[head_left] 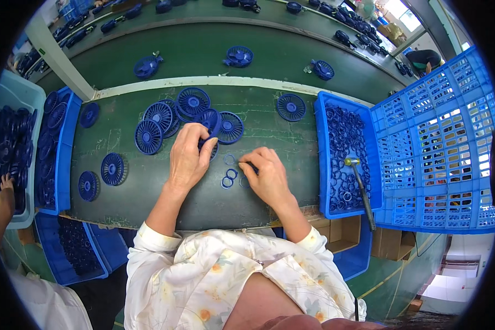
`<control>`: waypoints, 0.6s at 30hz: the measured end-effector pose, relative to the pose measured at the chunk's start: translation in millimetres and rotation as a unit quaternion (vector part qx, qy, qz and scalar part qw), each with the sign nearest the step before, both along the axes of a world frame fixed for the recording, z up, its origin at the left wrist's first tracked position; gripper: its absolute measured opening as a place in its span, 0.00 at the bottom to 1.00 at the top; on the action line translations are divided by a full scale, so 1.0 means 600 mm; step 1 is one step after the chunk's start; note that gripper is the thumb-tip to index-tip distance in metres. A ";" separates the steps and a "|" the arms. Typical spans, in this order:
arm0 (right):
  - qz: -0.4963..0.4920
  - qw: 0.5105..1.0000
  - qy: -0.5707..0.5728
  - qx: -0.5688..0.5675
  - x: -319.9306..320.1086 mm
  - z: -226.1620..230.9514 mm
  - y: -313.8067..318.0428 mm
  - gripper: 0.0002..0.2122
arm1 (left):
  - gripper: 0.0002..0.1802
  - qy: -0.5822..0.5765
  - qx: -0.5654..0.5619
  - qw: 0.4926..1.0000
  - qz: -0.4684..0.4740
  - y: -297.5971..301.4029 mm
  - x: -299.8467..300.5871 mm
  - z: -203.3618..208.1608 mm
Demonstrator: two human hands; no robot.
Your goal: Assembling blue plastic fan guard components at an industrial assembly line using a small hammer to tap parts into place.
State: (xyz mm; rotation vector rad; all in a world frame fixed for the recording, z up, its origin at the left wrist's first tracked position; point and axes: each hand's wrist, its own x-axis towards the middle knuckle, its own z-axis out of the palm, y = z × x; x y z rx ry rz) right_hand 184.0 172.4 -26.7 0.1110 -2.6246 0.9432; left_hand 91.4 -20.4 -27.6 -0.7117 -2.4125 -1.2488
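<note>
Grille, round and dark blue [210, 119], stands tilted just above the centre of the frame, pinched between the thumb and fingers of the left hand [187, 157], which hide its lower part. Right of it, the right hand [267, 175] has its thumb and fingertips drawn close together; whether they grip anything cannot be told. Small blue rings [229, 177] lie between the two hands near the centre of the frame, one partly covered by the right fingertips.

Behind the held piece, more grilles [159, 119] overlap in a cluster on the green worktop [148, 201]; others lie singly toward its left and upper right. A blue bin [323, 165] at right is filled with small rings, a hammer-like tool [363, 190] resting across it. Beside it, a lattice crate [393, 220] runs to the dark fisheye rim. At left, a co-worker's hand [7, 183] reaches into a pale blue tub [36, 82], the arm partly cut off. Blue fan parts [240, 56] sit on the green belt across the top. A green mark on the pale post [60, 52], upper left, is too small to read.
</note>
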 end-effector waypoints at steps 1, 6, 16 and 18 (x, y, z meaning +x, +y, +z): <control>0.007 1.000 -0.018 0.021 -0.009 -0.003 -0.008 0.06 | 0.11 0.002 0.037 0.999 0.013 -0.001 0.001 0.000; 0.076 0.992 -0.065 0.078 -0.052 -0.021 -0.022 0.05 | 0.12 -0.159 0.304 0.939 0.001 -0.036 0.025 -0.014; 0.059 0.844 -0.180 -0.502 -0.006 -0.012 -0.018 0.05 | 0.09 -0.341 0.454 0.822 -0.048 -0.059 0.066 -0.029; 0.062 0.818 -0.198 -0.536 -0.007 -0.014 -0.015 0.05 | 0.10 -0.376 0.455 0.804 -0.070 -0.058 0.069 -0.025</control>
